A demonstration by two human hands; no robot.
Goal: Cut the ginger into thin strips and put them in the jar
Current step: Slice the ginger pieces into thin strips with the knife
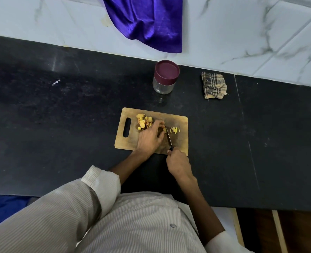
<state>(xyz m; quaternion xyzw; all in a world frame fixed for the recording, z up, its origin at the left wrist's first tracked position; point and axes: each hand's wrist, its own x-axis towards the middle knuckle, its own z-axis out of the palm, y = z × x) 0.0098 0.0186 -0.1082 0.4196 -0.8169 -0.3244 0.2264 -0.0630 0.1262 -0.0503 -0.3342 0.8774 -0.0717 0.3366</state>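
Ginger (164,129) sits on our board (176,121), pinned by our left hand (150,137) fingers; cut strips (174,130) point away. Our right hand (177,164) grips the knife (169,137). The jar (165,77) stands lidded, apparently empty.

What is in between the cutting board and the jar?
Nothing: in the head view only bare black counter lies between the cutting board and the jar, with the jar's faint reflection.

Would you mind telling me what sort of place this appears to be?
Most likely a home kitchen: a dark stone counter below marble-look wall tiles, with a wooden cutting board and a lidded glass jar on it.
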